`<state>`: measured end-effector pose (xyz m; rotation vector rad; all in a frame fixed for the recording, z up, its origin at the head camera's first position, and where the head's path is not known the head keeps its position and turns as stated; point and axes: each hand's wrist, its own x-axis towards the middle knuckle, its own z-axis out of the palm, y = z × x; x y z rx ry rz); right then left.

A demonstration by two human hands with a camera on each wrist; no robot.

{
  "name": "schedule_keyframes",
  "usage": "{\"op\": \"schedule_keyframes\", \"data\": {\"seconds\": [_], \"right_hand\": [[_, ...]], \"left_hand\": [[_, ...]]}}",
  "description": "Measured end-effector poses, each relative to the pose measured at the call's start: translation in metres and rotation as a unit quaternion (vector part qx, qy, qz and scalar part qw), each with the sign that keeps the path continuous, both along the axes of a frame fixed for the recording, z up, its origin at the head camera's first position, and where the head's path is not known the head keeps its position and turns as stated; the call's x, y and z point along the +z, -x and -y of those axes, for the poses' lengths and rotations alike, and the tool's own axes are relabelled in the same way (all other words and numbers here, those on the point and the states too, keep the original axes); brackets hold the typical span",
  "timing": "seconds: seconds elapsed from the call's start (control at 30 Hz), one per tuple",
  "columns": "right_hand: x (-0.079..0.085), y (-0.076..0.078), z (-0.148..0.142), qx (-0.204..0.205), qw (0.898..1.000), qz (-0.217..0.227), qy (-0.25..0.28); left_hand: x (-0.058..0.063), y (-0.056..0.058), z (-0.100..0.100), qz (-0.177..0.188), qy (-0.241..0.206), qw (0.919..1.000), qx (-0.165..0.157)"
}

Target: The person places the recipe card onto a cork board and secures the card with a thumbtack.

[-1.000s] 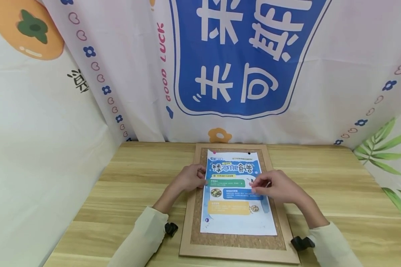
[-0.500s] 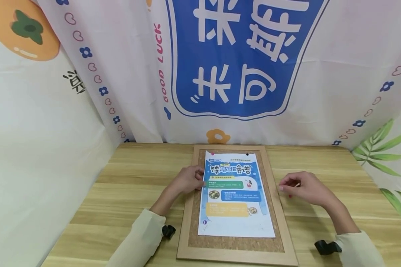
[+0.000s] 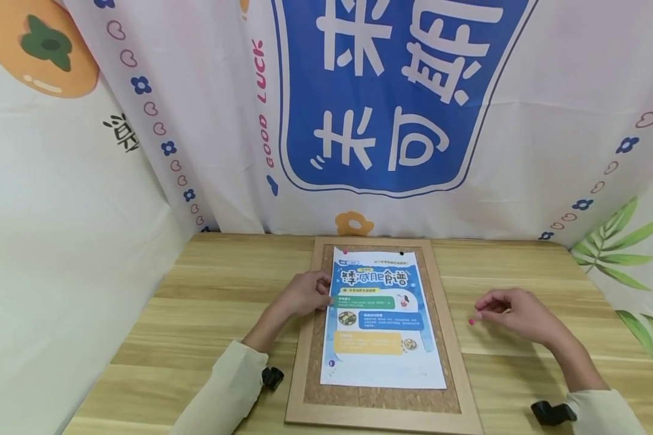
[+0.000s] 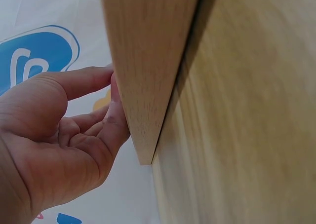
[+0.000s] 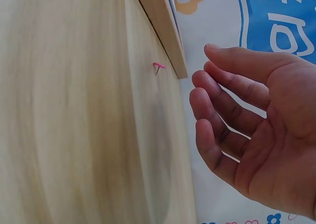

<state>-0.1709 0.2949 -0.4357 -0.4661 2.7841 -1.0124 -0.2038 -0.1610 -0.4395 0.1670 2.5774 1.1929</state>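
A printed paper poster point(image 3: 383, 365) lies on a wood-framed corkboard point(image 3: 383, 396). At its top corners are a pink thumbtack point(image 3: 345, 251) and a black one point(image 3: 401, 253). My left hand point(image 3: 303, 293) holds the poster's left edge between thumb and curled fingers; in the left wrist view the frame point(image 4: 150, 46) hides the contact. To the right of the board, my right hand point(image 3: 519, 311) hovers with loosely bent fingers, its palm point(image 5: 291, 130) showing nothing held. Another pink thumbtack point(image 5: 158, 66) rests on the table near those fingertips, its metal point visible in the right wrist view.
The wood-grain table point(image 3: 212, 302) extends on both sides of the board. Behind it hangs a white printed cloth point(image 3: 223, 121) with a large blue sign. Black straps point(image 3: 554, 414) sit at both wrists, by the cream sleeves.
My right hand has moved off the poster to the right, past the board's edge, and a pink thumbtack now lies by its fingers. My left hand stays at the poster's left edge.
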Motion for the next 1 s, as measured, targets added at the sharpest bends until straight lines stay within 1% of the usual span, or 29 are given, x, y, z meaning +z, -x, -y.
{"op": "schedule_keyframes", "data": {"seconds": [0.17, 0.27, 0.4, 0.6, 0.77, 1.0], "right_hand": [[-0.002, 0.001, -0.004, -0.006, 1.000, -0.002, 0.000], [-0.002, 0.002, -0.003, -0.001, 1.000, -0.005, 0.004], [-0.005, 0.002, -0.002, 0.001, 1.000, 0.011, 0.012], [-0.011, 0.003, -0.002, 0.006, 0.999, 0.033, 0.014], [-0.013, 0.002, 0.000, 0.013, 0.999, 0.042, 0.017], [-0.014, 0.003, 0.002, 0.019, 0.999, 0.044, 0.022]], "left_hand": [[0.000, 0.002, -0.001, -0.003, -0.002, 1.0000, -0.003], [0.001, 0.002, 0.000, -0.001, -0.003, 1.0000, -0.001], [0.001, 0.001, 0.000, 0.002, -0.002, 1.0000, 0.003], [-0.001, 0.001, 0.000, 0.003, 0.003, 1.0000, -0.002], [-0.002, 0.000, -0.001, 0.000, 0.000, 1.0000, -0.005], [-0.002, 0.001, -0.001, -0.002, -0.003, 1.0000, 0.000]]}}
